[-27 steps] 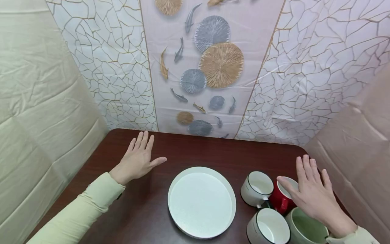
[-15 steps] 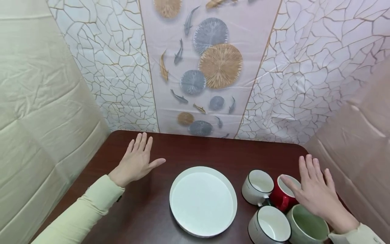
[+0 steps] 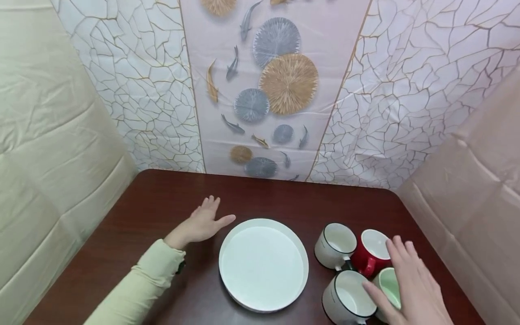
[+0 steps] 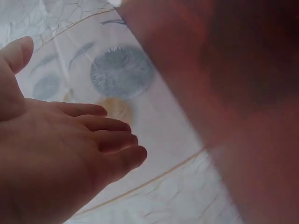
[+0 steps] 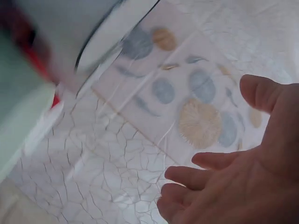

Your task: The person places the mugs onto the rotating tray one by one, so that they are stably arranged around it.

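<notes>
My left hand (image 3: 201,223) hovers over the table just left of a round white tray (image 3: 264,266), fingers extended and thumb pointing toward its rim. Nothing is in its palm in the left wrist view. My right hand (image 3: 418,289) is above the mugs at the right, fingers spread and holding nothing. It covers part of a green mug (image 3: 388,285). Beside that stand a white mug with a dark rim (image 3: 345,300), a second white mug (image 3: 334,248) behind it and a red mug (image 3: 371,253). In the right wrist view the mugs are blurred.
The dark brown table (image 3: 170,189) has rounded back corners. A patterned cloth (image 3: 284,149) with fish and discs hangs behind it. Beige padded panels rise at the left (image 3: 61,149) and right (image 3: 467,180) sides.
My left hand has moved right and nearer the tray. My right hand has come down toward the front, uncovering more of the red mug and hiding part of the green one.
</notes>
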Tool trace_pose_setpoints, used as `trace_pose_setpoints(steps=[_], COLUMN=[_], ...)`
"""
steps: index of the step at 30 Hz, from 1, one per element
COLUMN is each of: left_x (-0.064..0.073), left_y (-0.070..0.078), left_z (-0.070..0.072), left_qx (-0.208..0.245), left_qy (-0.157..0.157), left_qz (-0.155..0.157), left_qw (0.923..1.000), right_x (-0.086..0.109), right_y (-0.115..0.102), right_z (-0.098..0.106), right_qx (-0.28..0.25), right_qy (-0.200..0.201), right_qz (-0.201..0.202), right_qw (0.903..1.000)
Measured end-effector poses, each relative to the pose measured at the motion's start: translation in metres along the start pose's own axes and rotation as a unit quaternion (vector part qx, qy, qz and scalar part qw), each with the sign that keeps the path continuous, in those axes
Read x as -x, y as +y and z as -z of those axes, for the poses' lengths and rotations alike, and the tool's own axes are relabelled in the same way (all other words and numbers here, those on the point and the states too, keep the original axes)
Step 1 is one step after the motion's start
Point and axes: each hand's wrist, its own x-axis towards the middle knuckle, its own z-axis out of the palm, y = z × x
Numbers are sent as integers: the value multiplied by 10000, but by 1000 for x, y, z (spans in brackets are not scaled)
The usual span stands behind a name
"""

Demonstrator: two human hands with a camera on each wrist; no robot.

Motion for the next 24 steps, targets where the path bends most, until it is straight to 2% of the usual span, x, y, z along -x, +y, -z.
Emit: trace_pose_setpoints(steps=[1,4,6,7,8,9,12,15,17,19,21,24], left_x=[-2,-4,-3,-2,-2,-1,0,0,0,1,0,1], left_y=[-1,-6,-9,-10,-12,-14,-23,-31,-35,-38,-38,-38], left_z=[-6,-23,-33,-37,-40,-44,-51,-56,-57,-56,-55,-52], left_qx=[237,966,1415,1625,1838,2074,2771,3409,3673,3848,3956,4023], left_qy=[-108,-380,-466,-479,-464,-442,-386,-412,-427,-500,-593,-876], left_qz=[78,347,492,571,595,586,498,348,247,88,-125,-457], left_qw=[9996,9940,9876,9839,9801,9755,9588,9386,9288,9216,9164,9102], right_x=[5,21,31,35,40,44,51,53,54,55,56,59], right_y=[-4,-15,-14,-13,-10,-6,4,5,1,-2,-5,-2], right_z=[-2,-6,-10,-11,-13,-17,-30,-43,-51,-58,-66,-77], right_qx=[-119,-529,-913,-1076,-1115,-1138,-790,-371,-27,80,246,23], right_qy=[243,881,1204,1242,1098,1065,689,727,768,954,951,1050], right_qz=[70,-227,-452,-726,-1083,-1262,-1856,-2207,-2474,-2672,-3033,-3529], right_qw=[9996,9944,9875,9837,9817,9797,9770,9719,9659,9589,9478,9298])
